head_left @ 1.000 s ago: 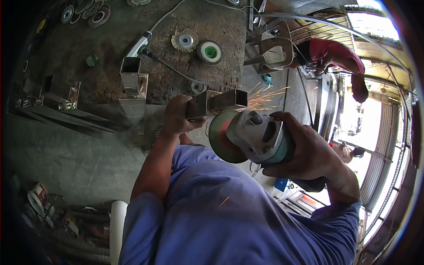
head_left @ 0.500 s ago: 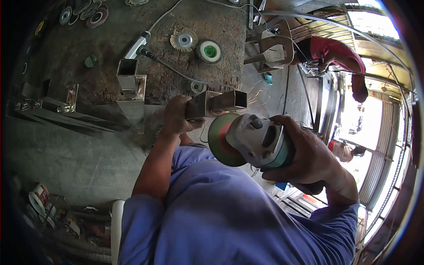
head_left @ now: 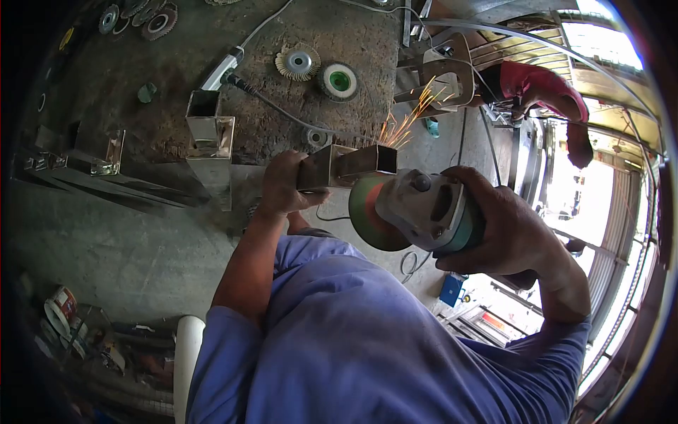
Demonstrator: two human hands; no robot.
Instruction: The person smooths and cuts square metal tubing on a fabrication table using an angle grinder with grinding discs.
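Observation:
My left hand is wrapped round one end of a square metal tube piece made of joined sections, held at the bench's near edge. My right hand grips an angle grinder by its body. The grinder's green and orange disc meets the underside of the tube near its open end. Orange sparks fly up and to the right past that end. The exact contact spot is hidden behind the tube and grinder head.
On the worn workbench lie a flap disc, a wheel with a green centre and a cord connector. Another square tube piece stands at its edge. At the right, a person in a red shirt bends near a chair.
The grinder has moved right and slightly up along the tube, toward its open end. The sparks have grown brighter and denser. My left hand and the tube stay nearly in place.

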